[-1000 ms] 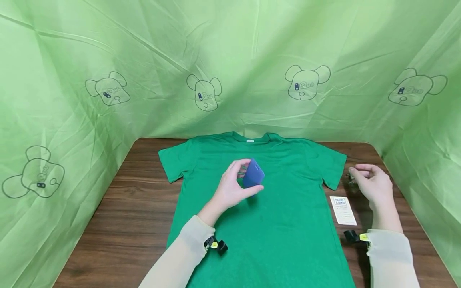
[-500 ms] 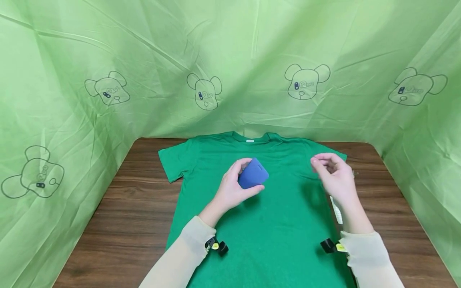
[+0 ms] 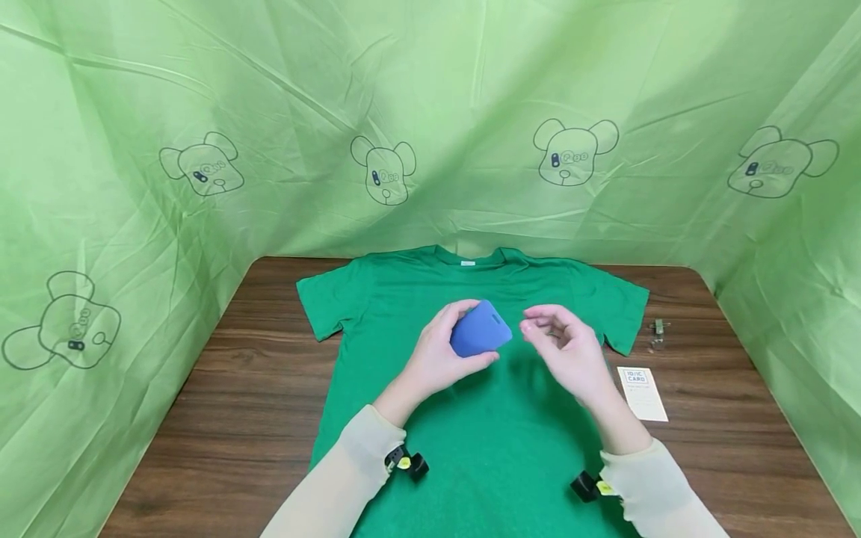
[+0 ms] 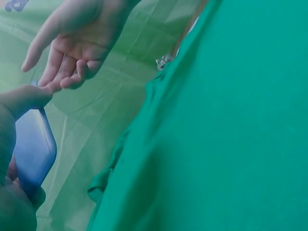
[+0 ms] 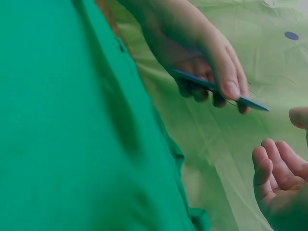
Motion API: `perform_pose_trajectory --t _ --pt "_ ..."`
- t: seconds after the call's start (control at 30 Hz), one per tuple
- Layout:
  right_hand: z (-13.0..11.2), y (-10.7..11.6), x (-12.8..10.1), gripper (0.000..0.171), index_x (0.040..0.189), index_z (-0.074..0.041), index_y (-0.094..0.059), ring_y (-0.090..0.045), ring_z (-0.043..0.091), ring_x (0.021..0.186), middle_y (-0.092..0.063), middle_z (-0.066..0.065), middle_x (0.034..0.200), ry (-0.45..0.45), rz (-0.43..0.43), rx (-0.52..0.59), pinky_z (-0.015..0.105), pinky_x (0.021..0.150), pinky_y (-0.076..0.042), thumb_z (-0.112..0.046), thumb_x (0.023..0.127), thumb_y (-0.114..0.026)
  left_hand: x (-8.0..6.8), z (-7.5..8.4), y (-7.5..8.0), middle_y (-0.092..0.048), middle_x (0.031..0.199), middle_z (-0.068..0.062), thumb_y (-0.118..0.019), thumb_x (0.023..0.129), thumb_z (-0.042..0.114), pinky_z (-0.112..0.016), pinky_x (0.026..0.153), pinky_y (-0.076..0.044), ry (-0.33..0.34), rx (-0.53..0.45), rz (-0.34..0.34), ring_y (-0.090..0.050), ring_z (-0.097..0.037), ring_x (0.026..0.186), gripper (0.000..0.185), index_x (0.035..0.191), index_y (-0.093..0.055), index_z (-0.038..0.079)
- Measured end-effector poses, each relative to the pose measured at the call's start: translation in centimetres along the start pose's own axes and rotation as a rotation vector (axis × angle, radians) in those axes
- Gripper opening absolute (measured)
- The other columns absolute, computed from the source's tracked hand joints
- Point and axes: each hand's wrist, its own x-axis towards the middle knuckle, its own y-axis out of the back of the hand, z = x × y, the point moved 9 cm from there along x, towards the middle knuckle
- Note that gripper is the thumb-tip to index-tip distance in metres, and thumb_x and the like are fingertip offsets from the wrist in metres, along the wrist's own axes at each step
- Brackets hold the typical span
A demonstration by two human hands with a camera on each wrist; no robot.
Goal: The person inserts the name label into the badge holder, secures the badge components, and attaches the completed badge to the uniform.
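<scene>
Left hand (image 3: 437,357) has its thumb and fingers curled round a blue card holder (image 3: 480,331), pinching it by the edges, lifted clear above the chest of the green T-shirt (image 3: 498,433). Right hand (image 3: 563,351) sits just beside the holder, palm up, fingers loosely curved and holding nothing, fingertips (image 3: 531,326) close to the holder's right edge but apart from it. The shirt lies flat, front up, on a brown wooden table (image 3: 222,403). Out to the right on the bare wood: a white ID card (image 3: 642,393), and beyond it a small metal clip (image 3: 658,333). Green printed cloth (image 3: 430,112) hangs all round
</scene>
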Motion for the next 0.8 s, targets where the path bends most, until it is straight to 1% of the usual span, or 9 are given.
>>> perform_pose_trajectory --t 0.07,0.13,0.2,0.3,0.37,0.47,0.6,0.7,0.8 --pt "0.3 -0.8 -0.2 0.025 0.129 0.0 -0.072 -0.074 0.012 0.097 -0.075 0.016 0.11 -0.006 -0.039 -0.024 0.022 0.083 -0.06 -0.01 0.106 -0.074 0.0 0.2 -0.1 -0.061 0.147 0.002 -0.095 0.087 0.034 -0.046 0.092 -0.059 -0.02 0.016 -0.014 -0.063 -0.021 0.121 0.081 0.156 -0.053 0.03" --pt "0.6 -1.5 -0.3 0.026 0.128 -0.002 -0.073 -0.074 0.014 0.096 -0.076 0.012 0.109 -0.02 -0.068 -0.052 0.022 0.082 -0.06 -0.014 0.105 -0.076 0.0 0.4 -0.3 -0.061 0.146 0.003 -0.095 0.087 0.033 -0.045 0.092 -0.059 -0.045 0.038 -0.031 -0.063 -0.02 0.12 0.08 0.156 -0.054 0.031" --pt "0.9 -2.1 -0.5 0.024 0.124 -0.004 -0.075 -0.074 0.016 0.093 -0.076 0.01 0.106 -0.035 -0.091 -0.071 0.024 0.08 -0.061 -0.017 0.104 -0.078 0.0 0.7 -0.5 -0.061 0.144 0.002 -0.095 0.088 0.033 -0.044 0.092 -0.058 -0.073 0.05 -0.051 -0.063 -0.019 0.12 0.08 0.156 -0.055 0.031" --pt "1.2 -2.4 -0.5 0.02 0.118 -0.005 -0.077 -0.075 0.02 0.085 -0.077 0.01 0.101 -0.047 -0.097 -0.08 0.026 0.075 -0.062 -0.018 0.103 -0.08 0.0 0.9 -0.7 -0.062 0.141 0.001 -0.093 0.09 0.035 -0.042 0.092 -0.058 -0.105 0.06 -0.075 -0.063 -0.019 0.118 0.075 0.156 -0.056 0.029" --pt "1.2 -2.3 -0.5 0.017 0.115 -0.004 -0.077 -0.075 0.02 0.081 -0.077 0.012 0.098 -0.046 -0.09 -0.066 0.028 0.072 -0.063 -0.016 0.102 -0.08 0.0 0.9 -0.7 -0.063 0.139 0.0 -0.089 0.094 0.036 -0.041 0.091 -0.058 -0.109 0.051 -0.075 -0.063 -0.019 0.117 0.067 0.153 -0.059 0.027" --pt "1.1 -2.0 -0.4 0.016 0.115 0.0 -0.076 -0.076 0.02 0.078 -0.077 0.017 0.097 -0.041 -0.069 -0.015 0.03 0.071 -0.065 -0.009 0.102 -0.079 0.2 0.5 -0.2 -0.067 0.138 0.0 -0.08 0.102 0.034 -0.041 0.092 -0.058 -0.097 0.025 -0.05 -0.065 -0.018 0.117 0.05 0.148 -0.063 0.024" --pt "1.2 -1.3 -0.2 0.018 0.116 0.006 -0.074 -0.078 0.02 0.081 -0.076 0.021 0.098 -0.051 -0.027 0.057 0.031 0.076 -0.066 -0.004 0.102 -0.078 0.5 -0.4 0.6 -0.072 0.134 -0.006 -0.07 0.108 0.02 -0.039 0.093 -0.06 -0.054 -0.099 -0.029 -0.07 -0.02 0.114 0.033 0.14 -0.068 0.015" --pt "1.4 -0.7 -0.1 0.019 0.118 0.008 -0.074 -0.079 0.022 0.082 -0.076 0.019 0.099 -0.067 0.003 0.087 0.032 0.077 -0.066 -0.003 0.102 -0.077 0.6 -0.9 1.1 -0.074 0.126 -0.014 -0.068 0.107 0.01 -0.035 0.088 -0.062 -0.005 -0.232 -0.031 -0.073 -0.023 0.105 0.027 0.134 -0.071 0.006" --pt "1.5 -0.4 0.0 0.02 0.119 0.009 -0.073 -0.079 0.023 0.083 -0.077 0.016 0.099 -0.077 0.015 0.097 0.032 0.078 -0.066 -0.001 0.102 -0.077 0.7 -1.3 1.4 -0.075 0.119 -0.019 -0.069 0.106 0.004 -0.031 0.087 -0.061 0.031 -0.328 -0.039 -0.073 -0.023 0.1 0.025 0.13 -0.072 0.0"
